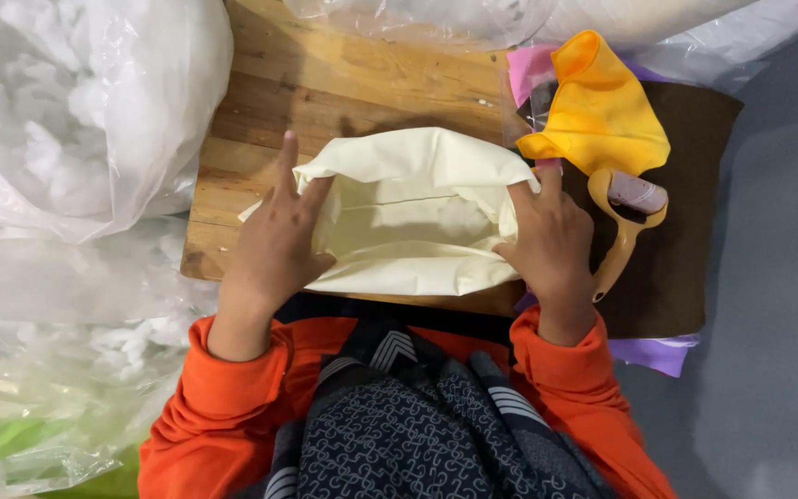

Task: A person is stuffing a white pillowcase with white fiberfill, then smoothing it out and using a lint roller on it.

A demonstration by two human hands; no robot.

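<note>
A cream fabric cover (417,208) lies on the wooden board (325,83) with its mouth spread toward me, white stuffing showing inside. My left hand (274,245) grips the cover's left edge, fingers pointing up. My right hand (551,236) grips its right edge. Together they hold the opening apart. Both sleeves are orange.
A big clear plastic bag of white stuffing (66,102) fills the left side. A yellow cloth (602,111) and a yellow-handled lint roller (634,208) lie on a brown sheet (685,231) to the right, over pink and purple sheets. Another clear bag (417,18) sits behind.
</note>
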